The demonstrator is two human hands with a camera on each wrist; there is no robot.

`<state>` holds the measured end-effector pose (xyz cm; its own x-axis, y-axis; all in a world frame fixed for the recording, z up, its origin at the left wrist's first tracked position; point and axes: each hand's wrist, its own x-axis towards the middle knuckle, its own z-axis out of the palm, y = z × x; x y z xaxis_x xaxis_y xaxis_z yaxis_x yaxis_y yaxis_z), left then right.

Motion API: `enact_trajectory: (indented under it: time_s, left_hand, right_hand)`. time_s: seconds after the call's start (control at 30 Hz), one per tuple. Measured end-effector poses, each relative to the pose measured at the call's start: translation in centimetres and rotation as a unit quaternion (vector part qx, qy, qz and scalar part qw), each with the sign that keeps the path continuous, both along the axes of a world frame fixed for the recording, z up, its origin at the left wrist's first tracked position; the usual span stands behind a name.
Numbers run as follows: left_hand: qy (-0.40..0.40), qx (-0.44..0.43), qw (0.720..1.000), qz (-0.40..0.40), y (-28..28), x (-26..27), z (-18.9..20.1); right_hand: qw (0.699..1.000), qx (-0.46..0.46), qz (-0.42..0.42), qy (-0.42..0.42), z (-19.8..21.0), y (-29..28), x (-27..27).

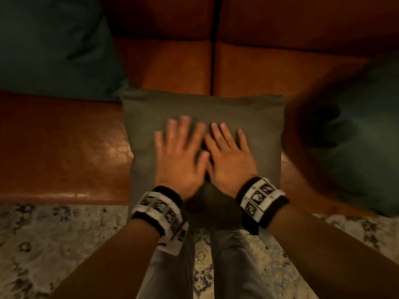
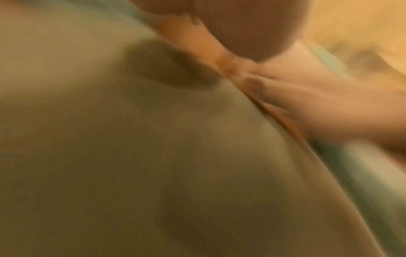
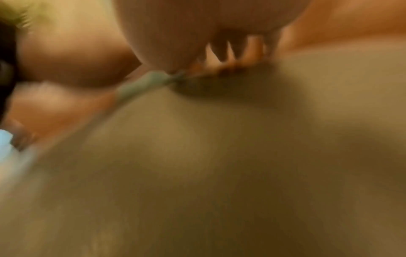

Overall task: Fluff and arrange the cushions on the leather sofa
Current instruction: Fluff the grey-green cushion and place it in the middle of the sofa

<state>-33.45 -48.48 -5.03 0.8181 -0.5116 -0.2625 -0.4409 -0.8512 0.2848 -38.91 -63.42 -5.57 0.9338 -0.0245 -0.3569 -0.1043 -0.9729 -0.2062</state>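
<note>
An olive-green square cushion lies flat on the front of the brown leather sofa seat, overhanging its edge. My left hand and right hand press side by side on its middle, palms down, fingers straight and spread. A dark teal cushion leans at the back left. Another dark teal cushion sits on the right. Both wrist views are blurred: the olive cushion fills the left wrist view, and the olive cushion fills the right wrist view, with my palms at the top.
The sofa backrest runs across the top, with a seam between the two seat pads. A pale patterned rug covers the floor in front. My legs in grey trousers stand against the sofa edge.
</note>
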Motion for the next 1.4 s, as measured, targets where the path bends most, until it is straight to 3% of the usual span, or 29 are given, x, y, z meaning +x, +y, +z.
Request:
enact_trajectory:
  time_s: [0.07,0.17,0.2,0.27,0.33,0.37,0.4,0.43,0.5,0.57,0.6,0.7,0.77,0.83,0.87,0.9,0.93,0.97,1.0,1.03,1.07,1.1,1.13,1.23,1.27,1.33,1.4]
  left_hand:
    - [0.014,0.026,0.995,-0.098,0.7,-2.2,-1.1]
    - [0.007,0.078,0.994,-0.074,6.4,-1.8,-3.7]
    - [0.014,0.085,0.995,-0.042,8.2,-1.8,-4.3]
    - [0.067,0.096,0.989,0.095,11.1,-1.5,-4.8]
    - [0.128,0.072,0.950,0.277,12.8,-1.3,-4.5]
    - [0.122,0.058,0.936,0.326,12.8,-1.5,-3.8]
    - [0.089,0.044,0.944,0.314,12.1,-2.0,-3.0]
    - [0.045,0.020,0.967,0.249,10.6,-2.8,-2.1]
    - [-0.007,-0.013,0.999,0.038,6.6,-5.0,-1.1]
    - [-0.004,-0.002,0.993,-0.116,4.3,-6.4,-1.4]
    - [-0.001,0.027,0.990,-0.141,4.7,-6.3,-2.1]
    - [-0.009,0.098,0.992,-0.079,9.3,-4.7,-3.7]
    - [0.065,0.169,0.982,0.054,12.8,-3.5,-2.8]
    - [0.134,0.218,0.954,0.156,15.3,-3.2,0.0]
    - [0.120,0.200,0.958,0.167,15.3,-3.8,1.6]
    - [0.118,0.121,0.972,0.163,14.2,-5.1,3.1]
    - [0.169,0.012,0.974,0.149,12.3,-6.6,4.4]
    - [0.277,-0.088,0.944,0.154,10.2,-8.2,4.8]
    - [0.416,-0.154,0.880,0.170,7.8,-9.5,4.6]
    - [0.539,-0.169,0.802,0.194,5.8,-10.3,3.9]
    - [0.606,-0.139,0.752,0.219,5.1,-10.3,2.5]
    - [0.631,-0.095,0.730,0.246,5.4,-9.7,1.1]
    - [0.632,-0.060,0.726,0.266,6.6,-9.0,0.0]
    - [0.579,0.014,0.756,0.305,12.7,-6.5,-2.2]
    - [0.552,0.009,0.770,0.321,14.7,-6.1,-2.1]
    - [0.459,-0.011,0.834,0.306,18.2,-5.8,-1.1]
    - [0.347,0.068,0.918,0.181,18.3,-6.4,1.2]
  right_hand:
    - [0.999,-0.027,0.022,0.018,-1.0,0.3,-1.1]
    - [0.999,-0.049,-0.009,-0.001,-1.9,-2.5,-4.9]
    - [0.998,-0.053,-0.044,0.002,-2.0,-3.1,-6.4]
    - [0.982,-0.038,-0.181,0.031,-2.0,-4.2,-8.8]
    - [0.946,-0.002,-0.320,0.048,-1.3,-4.3,-9.9]
    - [0.935,0.009,-0.353,0.027,-0.8,-3.7,-9.8]
    - [0.936,0.016,-0.351,-0.006,-0.1,-2.5,-9.3]
    - [0.949,0.026,-0.312,-0.041,0.4,-1.0,-8.7]
    - [0.983,0.012,-0.175,-0.058,0.2,2.7,-7.5]
    - [0.994,-0.023,-0.104,-0.025,-0.8,3.7,-7.5]
    - [0.995,-0.037,-0.094,-0.013,-1.3,2.8,-8.2]
    - [0.991,-0.042,-0.130,0.016,-1.4,-2.1,-11.0]
    - [0.969,-0.019,-0.229,0.089,0.0,-5.2,-12.7]
    - [0.947,0.012,-0.297,0.118,2.6,-6.8,-13.7]
    - [0.949,0.041,-0.299,0.091,3.9,-6.6,-13.5]
    - [0.946,0.109,-0.298,0.069,4.9,-5.6,-13.0]
    - [0.921,0.221,-0.307,0.089,5.4,-3.9,-12.2]
    - [0.873,0.343,-0.310,0.154,5.4,-1.7,-11.2]
    - [0.810,0.439,-0.308,0.236,5.0,0.5,-10.3]
    - [0.763,0.482,-0.299,0.310,3.9,2.0,-9.5]
    - [0.741,0.480,-0.288,0.371,2.6,2.6,-9.0]
    - [0.732,0.459,-0.278,0.420,1.5,2.2,-8.8]
    - [0.727,0.434,-0.275,0.456,0.7,1.0,-8.9]
    - [0.726,0.388,-0.310,0.476,-0.4,-4.8,-10.5]
    - [0.744,0.357,-0.315,0.469,-0.1,-6.7,-11.5]
    - [0.825,0.251,-0.246,0.442,0.7,-9.4,-13.2]
    - [0.892,0.135,-0.077,0.423,2.1,-9.3,-13.6]
